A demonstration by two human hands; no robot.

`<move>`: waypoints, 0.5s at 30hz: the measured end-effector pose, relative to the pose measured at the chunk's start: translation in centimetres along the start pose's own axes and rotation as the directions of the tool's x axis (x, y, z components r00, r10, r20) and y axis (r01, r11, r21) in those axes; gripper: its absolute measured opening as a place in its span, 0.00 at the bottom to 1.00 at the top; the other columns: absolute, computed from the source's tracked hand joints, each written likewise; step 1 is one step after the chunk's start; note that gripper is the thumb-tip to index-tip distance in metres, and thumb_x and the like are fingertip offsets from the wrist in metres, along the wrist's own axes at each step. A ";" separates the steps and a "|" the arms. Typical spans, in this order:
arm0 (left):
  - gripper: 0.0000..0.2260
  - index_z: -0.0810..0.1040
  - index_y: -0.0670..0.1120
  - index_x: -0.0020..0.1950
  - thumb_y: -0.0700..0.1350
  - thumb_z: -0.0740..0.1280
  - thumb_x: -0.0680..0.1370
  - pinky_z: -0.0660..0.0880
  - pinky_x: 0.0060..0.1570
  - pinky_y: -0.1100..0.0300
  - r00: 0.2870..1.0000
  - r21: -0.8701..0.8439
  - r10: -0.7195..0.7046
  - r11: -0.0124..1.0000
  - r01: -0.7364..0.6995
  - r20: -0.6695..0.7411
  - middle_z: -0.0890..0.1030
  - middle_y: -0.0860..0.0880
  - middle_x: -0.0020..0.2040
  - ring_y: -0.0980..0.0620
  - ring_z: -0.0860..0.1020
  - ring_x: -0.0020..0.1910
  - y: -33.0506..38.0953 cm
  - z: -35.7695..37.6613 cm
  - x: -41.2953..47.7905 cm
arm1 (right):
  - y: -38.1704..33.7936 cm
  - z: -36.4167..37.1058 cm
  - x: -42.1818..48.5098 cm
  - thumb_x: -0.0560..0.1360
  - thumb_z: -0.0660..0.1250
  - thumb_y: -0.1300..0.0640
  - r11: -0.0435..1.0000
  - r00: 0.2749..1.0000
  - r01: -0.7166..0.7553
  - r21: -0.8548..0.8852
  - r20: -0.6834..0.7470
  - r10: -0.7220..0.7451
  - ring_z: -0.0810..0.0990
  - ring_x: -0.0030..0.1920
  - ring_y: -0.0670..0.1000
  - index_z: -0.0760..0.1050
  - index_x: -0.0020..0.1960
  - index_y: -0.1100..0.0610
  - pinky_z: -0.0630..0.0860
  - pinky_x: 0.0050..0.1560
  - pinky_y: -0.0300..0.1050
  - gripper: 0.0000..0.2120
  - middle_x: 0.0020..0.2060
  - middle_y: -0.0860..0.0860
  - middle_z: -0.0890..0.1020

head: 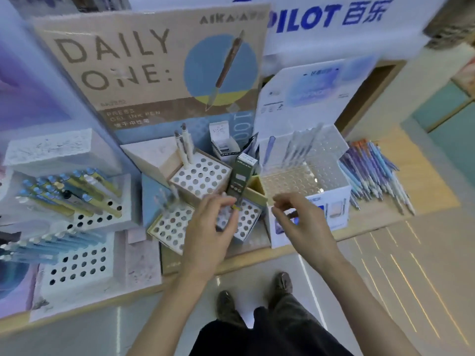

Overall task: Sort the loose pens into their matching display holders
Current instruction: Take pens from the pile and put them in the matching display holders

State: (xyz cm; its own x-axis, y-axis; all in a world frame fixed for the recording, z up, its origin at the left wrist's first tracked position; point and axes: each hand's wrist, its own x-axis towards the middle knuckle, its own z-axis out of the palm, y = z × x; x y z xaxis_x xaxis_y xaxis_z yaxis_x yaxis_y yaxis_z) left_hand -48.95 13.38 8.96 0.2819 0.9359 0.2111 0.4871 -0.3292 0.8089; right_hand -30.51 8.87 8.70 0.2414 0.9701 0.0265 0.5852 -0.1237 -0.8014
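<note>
Pinching a blurred yellow-tipped pen (235, 207) over the white holed holder (248, 219), your left hand (205, 227) fingers close narrowly on it; your right hand (303, 222) fingers hang loosely curled, empty. Loose pens (372, 170) lie heaped on the desk (431, 181), right.

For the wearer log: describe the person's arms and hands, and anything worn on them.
The left forearm and right forearm are bare down to the frame's lower edge; no sleeve shows on either. The left hand and right hand are bare as well: no gloves, and no watch, bracelet or ring is visible, though the picture is slightly soft.
</note>
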 end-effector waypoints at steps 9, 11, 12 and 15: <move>0.08 0.78 0.50 0.43 0.37 0.67 0.76 0.69 0.43 0.74 0.767 -0.049 -0.310 0.913 0.405 0.561 0.81 0.52 0.44 0.67 0.76 0.41 2.4 17.6 -4.2 | 14.5 -9.5 -8.6 0.75 0.69 0.61 0.881 0.873 -0.451 0.142 -0.137 0.469 0.79 0.42 0.38 0.79 0.46 0.49 0.71 0.40 0.28 0.07 0.40 0.41 0.83; 0.09 0.77 0.53 0.42 0.38 0.68 0.76 0.70 0.42 0.75 0.773 -0.057 -0.352 0.893 0.446 0.528 0.81 0.54 0.43 0.66 0.77 0.40 3.2 20.9 -3.1 | 17.8 -11.6 -9.0 0.74 0.69 0.64 0.840 0.833 -0.504 0.200 -0.147 0.534 0.80 0.40 0.38 0.80 0.43 0.48 0.71 0.39 0.28 0.10 0.37 0.41 0.83; 0.09 0.77 0.54 0.43 0.39 0.68 0.77 0.70 0.42 0.75 0.781 -0.058 -0.359 0.892 0.448 0.511 0.81 0.55 0.44 0.66 0.77 0.41 4.0 22.5 -2.2 | 19.3 -13.0 -8.6 0.74 0.69 0.64 0.828 0.824 -0.517 0.218 -0.138 0.550 0.80 0.40 0.37 0.80 0.41 0.48 0.71 0.38 0.27 0.12 0.36 0.41 0.83; 0.10 0.77 0.56 0.48 0.39 0.67 0.77 0.70 0.45 0.75 0.809 -0.088 -0.354 0.893 0.441 0.469 0.80 0.56 0.49 0.66 0.76 0.47 7.0 27.4 0.5 | 23.2 -18.0 -5.4 0.75 0.69 0.62 0.831 0.844 -0.504 0.237 -0.071 0.532 0.79 0.41 0.37 0.79 0.43 0.48 0.71 0.39 0.27 0.09 0.37 0.41 0.83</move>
State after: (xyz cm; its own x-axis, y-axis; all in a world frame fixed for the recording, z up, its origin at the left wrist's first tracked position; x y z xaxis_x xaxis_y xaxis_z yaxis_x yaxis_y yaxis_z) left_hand -22.74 8.12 -0.32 0.4437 0.8150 -0.3727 0.4865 0.1302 0.8639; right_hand -4.29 -3.03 0.69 0.5703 0.7377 -0.3613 0.1808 -0.5418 -0.8208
